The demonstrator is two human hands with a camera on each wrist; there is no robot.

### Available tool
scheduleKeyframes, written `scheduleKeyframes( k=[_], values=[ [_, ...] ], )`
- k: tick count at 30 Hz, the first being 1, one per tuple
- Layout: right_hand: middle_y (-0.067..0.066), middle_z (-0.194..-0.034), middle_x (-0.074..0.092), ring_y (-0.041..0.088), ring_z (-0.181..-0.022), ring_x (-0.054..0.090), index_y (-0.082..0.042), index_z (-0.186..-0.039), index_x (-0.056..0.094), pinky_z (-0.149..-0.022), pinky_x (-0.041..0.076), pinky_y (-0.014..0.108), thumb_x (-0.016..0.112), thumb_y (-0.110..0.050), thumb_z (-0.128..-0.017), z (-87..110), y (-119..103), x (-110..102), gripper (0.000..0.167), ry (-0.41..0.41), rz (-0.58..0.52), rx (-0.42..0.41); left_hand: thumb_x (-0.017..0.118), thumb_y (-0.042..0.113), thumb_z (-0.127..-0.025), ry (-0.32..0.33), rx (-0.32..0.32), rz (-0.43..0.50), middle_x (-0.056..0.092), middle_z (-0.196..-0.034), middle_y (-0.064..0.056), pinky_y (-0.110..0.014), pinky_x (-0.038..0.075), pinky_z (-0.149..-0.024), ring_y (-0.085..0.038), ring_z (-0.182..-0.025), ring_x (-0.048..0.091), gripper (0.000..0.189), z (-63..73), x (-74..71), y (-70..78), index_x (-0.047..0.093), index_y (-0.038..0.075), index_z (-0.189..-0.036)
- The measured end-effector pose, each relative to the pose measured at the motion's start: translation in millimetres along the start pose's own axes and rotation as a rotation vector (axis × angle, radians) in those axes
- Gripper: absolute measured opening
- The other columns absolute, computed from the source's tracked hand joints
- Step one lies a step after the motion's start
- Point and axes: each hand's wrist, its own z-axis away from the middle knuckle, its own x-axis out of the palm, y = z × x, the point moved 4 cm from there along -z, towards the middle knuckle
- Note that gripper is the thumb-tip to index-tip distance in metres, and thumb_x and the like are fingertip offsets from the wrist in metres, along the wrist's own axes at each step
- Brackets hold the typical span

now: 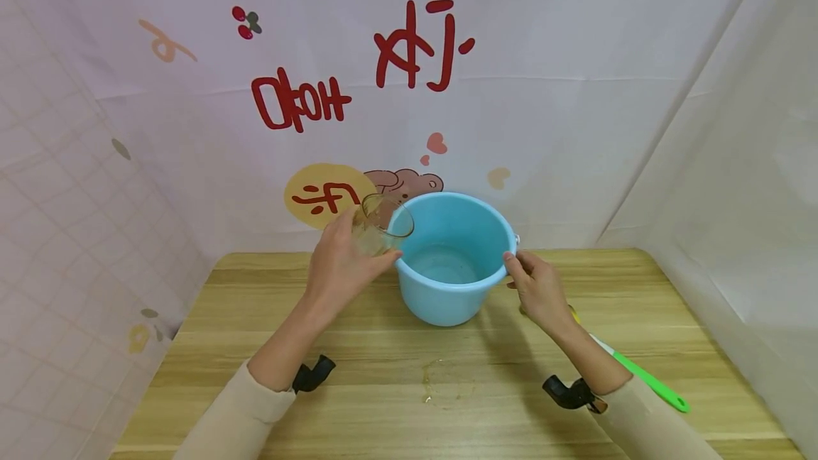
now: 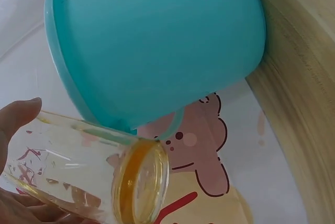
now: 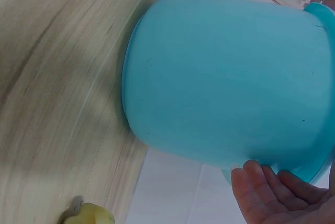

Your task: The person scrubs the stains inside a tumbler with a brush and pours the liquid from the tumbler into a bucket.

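Note:
A light blue plastic bucket (image 1: 441,304) stands upright at the back middle of the table, with a shallow layer of what looks like water on its bottom. My left hand (image 1: 339,261) holds a clear amber-tinted drinking glass (image 2: 78,166) at the bucket's left rim. The glass is tilted, its mouth towards the bucket's opening. At the opposite side, my right hand (image 1: 540,289) grips the bucket's rim, thumb on top and fingers beneath it. The right wrist view shows those fingers (image 3: 261,187) below the rim, against the outer wall.
Right of the bucket, partly behind my right forearm, lies a tool with a green and white handle (image 1: 652,378). A small yellow object (image 3: 94,214) lies near it. Wet marks (image 1: 441,396) show on the wooden table (image 1: 383,424). A printed cloth (image 1: 543,112) hangs close behind.

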Motion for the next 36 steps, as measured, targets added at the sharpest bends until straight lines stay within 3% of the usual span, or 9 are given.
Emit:
scheduleKeyframes(
  k=[8, 16, 22, 29, 36],
  values=[
    [0.026, -0.12, 0.071, 0.038, -0.101, 0.072, 0.005, -0.133, 0.066, -0.084, 0.062, 0.049, 0.05, -0.039, -0.112, 0.3, 1.3, -0.1, 0.052, -0.015, -0.019, 0.004, 0.094, 0.042, -0.077, 0.021, -0.024, 0.12, 0.057, -0.142, -0.011, -0.059, 0.051, -0.101, -0.032, -0.13, 0.053, 0.095, 4.6, -0.1, -8.1, 0.046, 0.009, -0.152],
    [0.025, -0.12, 0.071, 0.04, -0.103, 0.071, 0.005, -0.135, 0.065, -0.081, 0.062, 0.037, 0.05, -0.041, -0.111, -0.6, 3.1, 0.5, 0.053, -0.017, -0.025, 0.003, 0.094, 0.041, -0.078, 0.051, -0.012, 0.188, 0.059, -0.141, -0.015, -0.056, 0.054, -0.1, -0.032, -0.129, 0.057, 0.097, 9.6, 2.0, -18.6, 0.043, 0.004, -0.152],
    [0.025, -0.12, 0.071, 0.04, -0.103, 0.071, 0.005, -0.135, 0.065, -0.083, 0.062, 0.042, 0.05, -0.041, -0.112, -0.8, 3.6, 1.1, 0.053, -0.02, -0.03, 0.0, 0.093, 0.047, -0.077, 0.083, -0.035, 0.23, 0.062, -0.129, -0.014, -0.052, 0.056, -0.088, -0.029, -0.117, 0.057, 0.094, 16.2, 4.0, -26.9, 0.045, 0.006, -0.146],
    [0.022, -0.116, 0.073, 0.04, -0.1, 0.072, 0.004, -0.134, 0.066, -0.079, 0.062, 0.035, 0.05, -0.041, -0.112, 0.3, 3.2, 0.4, 0.052, -0.013, -0.007, -0.014, 0.095, 0.037, -0.078, 0.135, 0.046, 0.257, 0.064, -0.127, -0.009, -0.046, 0.059, -0.084, -0.025, -0.112, 0.063, 0.09, 24.0, 5.6, -32.0, 0.045, 0.007, -0.146],
    [0.025, -0.119, 0.071, 0.041, -0.102, 0.072, 0.004, -0.137, 0.064, -0.083, 0.062, 0.045, 0.049, -0.041, -0.112, -0.7, 2.4, 0.4, 0.054, -0.019, -0.012, -0.018, 0.095, 0.03, -0.078, 0.189, 0.126, 0.271, 0.065, -0.125, -0.012, -0.047, 0.059, -0.087, -0.03, -0.111, 0.066, 0.087, 31.3, 5.5, -32.3, 0.046, 0.002, -0.144]
  ],
)
